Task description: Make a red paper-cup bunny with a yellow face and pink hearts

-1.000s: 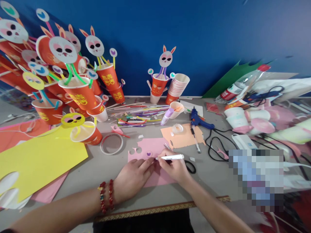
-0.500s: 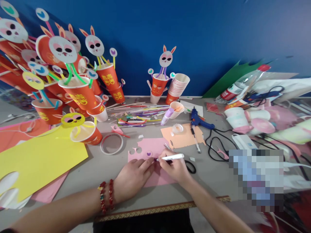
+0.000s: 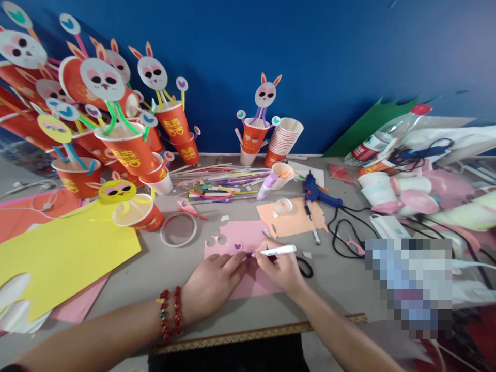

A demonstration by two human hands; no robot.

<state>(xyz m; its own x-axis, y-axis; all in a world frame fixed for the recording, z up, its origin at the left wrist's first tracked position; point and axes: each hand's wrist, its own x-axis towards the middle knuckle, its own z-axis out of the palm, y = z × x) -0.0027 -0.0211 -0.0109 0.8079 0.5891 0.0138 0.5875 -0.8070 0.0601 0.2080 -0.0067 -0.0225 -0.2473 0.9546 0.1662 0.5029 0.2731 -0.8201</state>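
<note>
My right hand is closed around a white marker, held almost level. The marker's tip meets a small purple patch on the pink paper sheet. Lying flat across the sheet, my left hand has its fingertips right beside that patch, fingers stretched out. Two red bead bracelets circle its wrist. Just above the left fingers is a small pink disc with a purple heart shape. Round holes are cut in the sheet's upper left corner. Black scissor handles show partly behind my right hand.
Red paper cups with rabbit faces crowd the left side. Yellow paper and a tape roll lie nearer. Coloured strips spread behind the sheet. To the right are a blue glue gun, its black cable and a plastic bottle.
The white marker and my right hand have shifted very slightly to the right. The purple patch at the tip shows a little more. My left hand stays in place.
</note>
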